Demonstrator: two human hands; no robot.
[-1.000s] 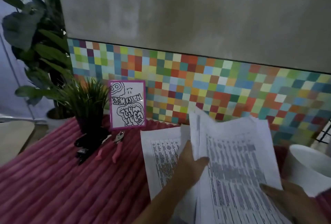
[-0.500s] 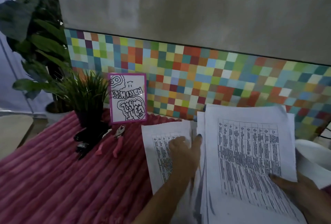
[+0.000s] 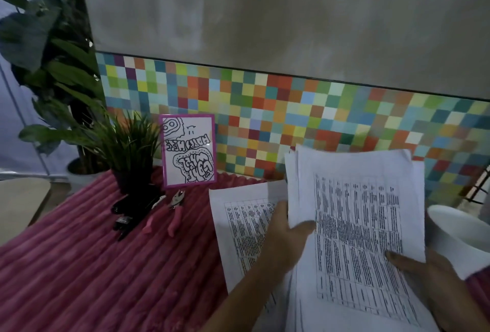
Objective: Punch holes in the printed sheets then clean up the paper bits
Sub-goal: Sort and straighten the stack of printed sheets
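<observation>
A stack of printed sheets (image 3: 355, 215) with dense tables is held up off the pink ribbed cloth (image 3: 79, 265). My left hand (image 3: 286, 236) grips its left edge, thumb on top. My right hand (image 3: 429, 278) holds its lower right corner. Another printed sheet (image 3: 238, 225) lies flat on the cloth under my left hand. A pink-handled punch plier (image 3: 173, 212) lies to the left, beside a black tool (image 3: 130, 212) whose kind I cannot tell.
A white bowl-like container (image 3: 456, 236) stands at the right. A small potted grass plant (image 3: 127, 151) and a purple-framed drawing (image 3: 188, 151) stand at the back against the coloured tile wall. A big leafy plant (image 3: 45, 53) fills the left.
The stack has been squared up and tilted toward me. My left hand moved from pressing flat on the papers to gripping the stack's left edge.
</observation>
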